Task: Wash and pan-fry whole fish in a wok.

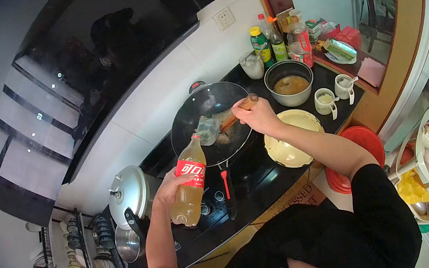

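My left hand (167, 189) grips a plastic Coca-Cola bottle (196, 195) with a red label, holding a yellowish liquid. The bottle leans slightly, its neck at the near edge of a dark wok (228, 92) on the black hob. In my right hand (256, 113) is the wooden handle (231, 120) of a cooking utensil that reaches down into the wok. At its lower end sits a shiny greenish-grey shape (208, 130), probably the utensil's blade. Brownish food (222, 138) lies beside it. Whether liquid is flowing from the bottle, I cannot tell.
A pot (296, 99) of brown liquid stands right of the wok, behind a cream basin (287, 155). Two white cups (325, 101) and several condiment bottles (277, 43) are farther right. A pressure cooker (128, 194) stands left. The range hood (106, 58) overhangs the upper left.
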Demonstrator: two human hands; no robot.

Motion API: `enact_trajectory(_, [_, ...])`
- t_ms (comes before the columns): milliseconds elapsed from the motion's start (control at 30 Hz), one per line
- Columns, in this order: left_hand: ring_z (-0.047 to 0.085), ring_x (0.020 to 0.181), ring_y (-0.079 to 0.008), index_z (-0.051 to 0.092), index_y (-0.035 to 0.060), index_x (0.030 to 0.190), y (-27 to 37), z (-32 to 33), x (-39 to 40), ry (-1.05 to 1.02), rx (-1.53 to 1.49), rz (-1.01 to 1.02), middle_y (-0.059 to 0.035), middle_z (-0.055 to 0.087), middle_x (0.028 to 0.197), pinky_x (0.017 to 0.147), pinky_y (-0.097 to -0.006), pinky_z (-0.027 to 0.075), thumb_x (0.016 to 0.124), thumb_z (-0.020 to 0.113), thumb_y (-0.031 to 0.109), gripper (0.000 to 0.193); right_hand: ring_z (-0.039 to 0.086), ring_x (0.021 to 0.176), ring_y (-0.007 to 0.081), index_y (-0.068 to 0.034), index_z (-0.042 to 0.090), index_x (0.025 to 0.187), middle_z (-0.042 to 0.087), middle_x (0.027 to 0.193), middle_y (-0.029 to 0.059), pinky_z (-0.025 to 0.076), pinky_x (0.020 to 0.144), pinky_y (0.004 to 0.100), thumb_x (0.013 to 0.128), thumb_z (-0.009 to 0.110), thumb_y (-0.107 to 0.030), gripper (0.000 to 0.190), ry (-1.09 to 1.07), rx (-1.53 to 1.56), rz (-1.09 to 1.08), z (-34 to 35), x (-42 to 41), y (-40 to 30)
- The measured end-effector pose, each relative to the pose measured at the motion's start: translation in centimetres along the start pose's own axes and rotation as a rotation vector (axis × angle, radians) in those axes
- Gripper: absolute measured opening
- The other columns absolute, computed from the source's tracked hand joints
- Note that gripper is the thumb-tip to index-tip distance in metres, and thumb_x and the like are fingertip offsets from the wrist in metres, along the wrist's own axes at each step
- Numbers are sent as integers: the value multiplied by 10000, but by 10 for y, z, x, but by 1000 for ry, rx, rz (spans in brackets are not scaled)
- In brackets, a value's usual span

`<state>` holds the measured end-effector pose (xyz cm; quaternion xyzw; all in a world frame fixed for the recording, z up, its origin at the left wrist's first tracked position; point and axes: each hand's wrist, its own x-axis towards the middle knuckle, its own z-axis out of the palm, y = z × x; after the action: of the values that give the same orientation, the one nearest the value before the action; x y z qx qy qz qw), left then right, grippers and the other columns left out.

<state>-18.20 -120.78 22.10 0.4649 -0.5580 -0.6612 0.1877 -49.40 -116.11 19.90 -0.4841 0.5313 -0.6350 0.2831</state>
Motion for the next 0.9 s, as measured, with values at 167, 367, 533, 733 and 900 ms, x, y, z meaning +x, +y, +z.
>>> enact_trajectory(167, [648, 840, -176, 556, 12, 1127, 0, -2, 6, -2, -36, 8, -79, 659, 977, 778, -329, 527, 694, 753, 104, 485, 620, 556, 164, -14, 654, 738, 625, 590, 88, 478, 555, 303, 813, 628, -244, 243, 7, -51, -26, 1, 6, -2])
enact_trajectory(367, [648, 840, -179, 544, 1, 1135, 1, -5, 9, 23, -66, 111, -92, 655, 983, 777, -326, 526, 705, 741, 97, 483, 635, 582, 263, -15, 645, 704, 615, 586, 134, 491, 583, 354, 761, 624, -286, 278, 53, -182, 20, 6, 32, 4])
enact_trajectory(533, [639, 868, -175, 530, 0, 1144, 9, -4, -7, 54, -86, 251, -92, 646, 1007, 806, -326, 512, 710, 740, 119, 497, 631, 680, 339, -31, 642, 777, 634, 674, 174, 500, 648, 412, 741, 609, -271, 246, 36, -420, -131, 9, 36, -11])
enact_trajectory(733, [629, 897, -181, 496, 7, 1175, 9, -4, -34, 117, -129, 422, -95, 638, 1014, 833, -333, 500, 662, 773, 189, 611, 603, 724, 362, -119, 646, 881, 596, 783, 161, 480, 640, 443, 734, 620, -228, 185, -162, -751, -491, -18, 11, -30])
enact_trajectory(900, [634, 888, -200, 478, -12, 1195, 5, 6, -59, 152, -139, 488, -122, 632, 1017, 812, -341, 514, 627, 789, 230, 691, 577, 788, 318, -78, 598, 806, 527, 795, 139, 479, 651, 408, 678, 645, -162, 160, -555, -995, -822, -47, -25, -47])
